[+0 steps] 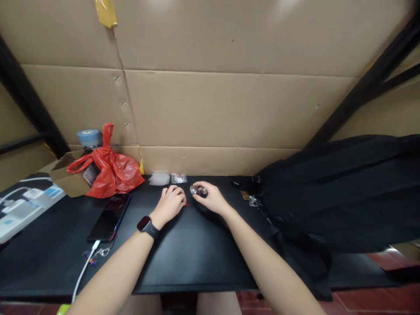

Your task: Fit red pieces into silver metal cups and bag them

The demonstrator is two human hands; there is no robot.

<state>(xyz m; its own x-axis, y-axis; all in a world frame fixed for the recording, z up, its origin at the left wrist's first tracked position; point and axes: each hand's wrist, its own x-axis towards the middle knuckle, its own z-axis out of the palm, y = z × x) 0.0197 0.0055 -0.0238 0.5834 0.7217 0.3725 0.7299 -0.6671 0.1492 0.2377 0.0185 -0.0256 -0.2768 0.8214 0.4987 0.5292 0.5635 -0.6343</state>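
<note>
My right hand [210, 199] is closed round a small shiny, rounded metallic piece [194, 190], held just above the black desktop [193, 253]. Its exact kind is too small to make out. Beside it, my left hand [170, 203] rests low on the desk with its fingers curled inward. A tiny red bit [187, 204] shows at those fingertips; whatever else they hold is hidden. Behind the hands lie a translucent plastic packet [159, 178] and a small clear bag [179, 178] with something silvery and red inside.
At left are a red plastic bag [113, 173], a cardboard box [67, 175], a blue-lidded jar [89, 138], a charging phone [110, 218] and a power strip [29, 210]. A large black bag [341, 192] covers the right side. A cardboard wall [210, 109] rises behind.
</note>
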